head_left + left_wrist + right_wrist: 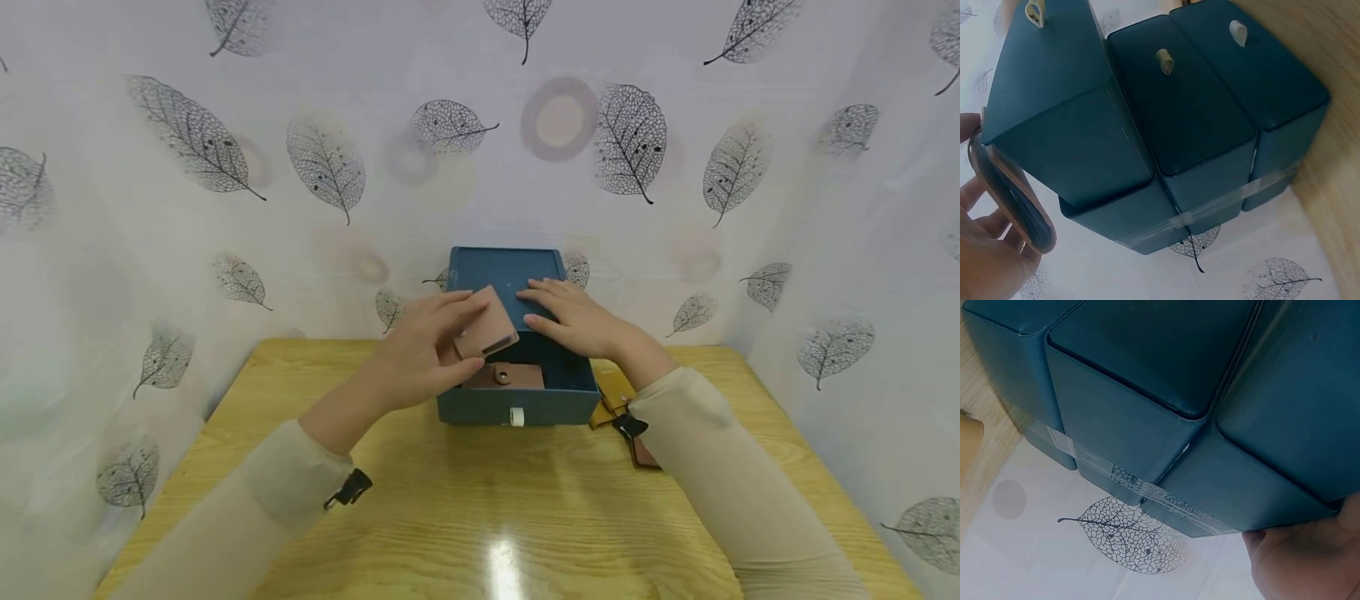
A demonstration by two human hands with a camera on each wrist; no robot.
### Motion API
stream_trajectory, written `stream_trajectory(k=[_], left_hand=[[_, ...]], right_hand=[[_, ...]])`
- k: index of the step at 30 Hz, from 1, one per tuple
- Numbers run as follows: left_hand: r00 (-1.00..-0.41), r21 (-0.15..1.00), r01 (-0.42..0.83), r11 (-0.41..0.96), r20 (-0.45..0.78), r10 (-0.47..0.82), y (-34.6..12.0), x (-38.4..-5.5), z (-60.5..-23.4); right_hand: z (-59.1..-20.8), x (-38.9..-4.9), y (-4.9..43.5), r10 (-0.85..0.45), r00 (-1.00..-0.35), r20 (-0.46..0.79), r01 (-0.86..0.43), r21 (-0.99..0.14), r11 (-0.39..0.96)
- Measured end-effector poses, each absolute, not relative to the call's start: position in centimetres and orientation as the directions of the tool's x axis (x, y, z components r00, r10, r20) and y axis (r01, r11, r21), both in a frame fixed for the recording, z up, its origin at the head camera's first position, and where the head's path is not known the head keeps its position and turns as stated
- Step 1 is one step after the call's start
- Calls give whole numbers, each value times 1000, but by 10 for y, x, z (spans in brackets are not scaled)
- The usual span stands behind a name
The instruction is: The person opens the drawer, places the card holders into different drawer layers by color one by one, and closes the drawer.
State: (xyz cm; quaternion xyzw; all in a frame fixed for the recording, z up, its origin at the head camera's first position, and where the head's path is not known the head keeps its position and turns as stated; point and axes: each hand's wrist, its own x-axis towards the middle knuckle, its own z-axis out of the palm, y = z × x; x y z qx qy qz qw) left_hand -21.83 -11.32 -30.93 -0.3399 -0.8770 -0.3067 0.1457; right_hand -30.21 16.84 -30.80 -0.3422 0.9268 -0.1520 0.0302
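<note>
no legible text, labels, brands, numbers

Here we have a boxy teal plastic-looking drawer unit (pixel 495 271), smooth with a low sheen, shiny clear tape (pixel 1185 219) across it; above its drawer (pixel 555 408), a matt pink rectangular leather-look wallet (pixel 491 323); under the unit, a glossy yellow wood-grain table (pixel 427 500); behind it, a smooth-looking white leaf-printed sheet (pixel 480 200).

From my head I look forward and down, from farthest back, at the teal drawer cabinet (pixel 498 271) at my 12 o'clock, while my tilted wrist cameras see it close from either side, left hand (pixel 991 256) at 8 o'clock, right hand (pixel 1310 562) at 4, sharing its drawer fronts (pixel 1191 119).
</note>
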Motion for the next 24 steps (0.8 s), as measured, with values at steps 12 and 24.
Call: stream_trajectory(k=[12, 24], left_hand=[[-705, 482, 708, 516, 449, 548, -102, -217, -310], [-662, 442, 748, 495, 457, 594, -95, -218, -312]], right_hand=[[-308, -302, 168, -638, -768, 46, -620, -299, 725], [-310, -303, 169, -647, -760, 63, -636, -278, 719]])
